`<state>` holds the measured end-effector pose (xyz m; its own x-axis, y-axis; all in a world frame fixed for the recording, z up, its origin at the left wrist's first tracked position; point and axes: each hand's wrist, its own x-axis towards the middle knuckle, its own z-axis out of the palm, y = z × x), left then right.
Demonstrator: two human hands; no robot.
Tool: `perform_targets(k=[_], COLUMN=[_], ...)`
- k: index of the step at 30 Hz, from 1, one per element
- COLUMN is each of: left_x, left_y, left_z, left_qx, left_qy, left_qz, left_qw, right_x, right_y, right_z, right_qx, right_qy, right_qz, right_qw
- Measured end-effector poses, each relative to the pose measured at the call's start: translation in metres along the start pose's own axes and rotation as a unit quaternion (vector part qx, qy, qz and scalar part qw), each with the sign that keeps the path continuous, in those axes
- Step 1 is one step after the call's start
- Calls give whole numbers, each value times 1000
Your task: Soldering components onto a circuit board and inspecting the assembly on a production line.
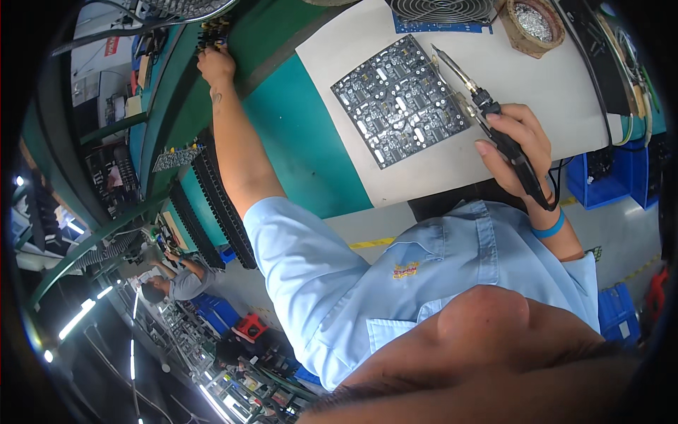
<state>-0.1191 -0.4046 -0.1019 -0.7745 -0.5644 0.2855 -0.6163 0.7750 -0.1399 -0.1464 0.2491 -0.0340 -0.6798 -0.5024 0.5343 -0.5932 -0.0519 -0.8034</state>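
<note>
Soldering station: white mat (565, 92) carrying a black circuit board (399, 99).
My right hand (519, 141) clamps the soldering iron (494, 124), tip beside the board. My left hand (215, 65) pinches components in a black tray (212, 32). A round holder (531, 25) contains metal wool.

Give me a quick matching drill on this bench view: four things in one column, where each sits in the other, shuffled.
1. soldering iron
2. circuit board
3. left hand
4. round holder of metal wool

A. far end of the bench, past the iron's tip
B. flat on the white mat
C. gripped in the right hand
D. stretched out to small parts at the green bench's far left

Pairs: 1-C, 2-B, 3-D, 4-A
</note>
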Motion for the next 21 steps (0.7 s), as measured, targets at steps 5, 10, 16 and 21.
perform_targets(k=[5,10,16,21], left_x=[-31,-82,-167,-220], left_y=[-22,22,28,35], left_z=[-45,-123,-163,-149], left_qx=[62,43,36,30], left_qy=[1,-60,-48,21], left_qz=[50,54,7,-51], left_qw=[997,996,998,998], right_x=[4,-3,-3,-4], right_y=[-2,1,3,4], right_z=[4,-3,0,1], right_qx=[21,11,33,42], right_qy=[-5,-14,-21,-28], right_qz=[-17,-9,-34,-34], right_qw=[1000,1000,999,998])
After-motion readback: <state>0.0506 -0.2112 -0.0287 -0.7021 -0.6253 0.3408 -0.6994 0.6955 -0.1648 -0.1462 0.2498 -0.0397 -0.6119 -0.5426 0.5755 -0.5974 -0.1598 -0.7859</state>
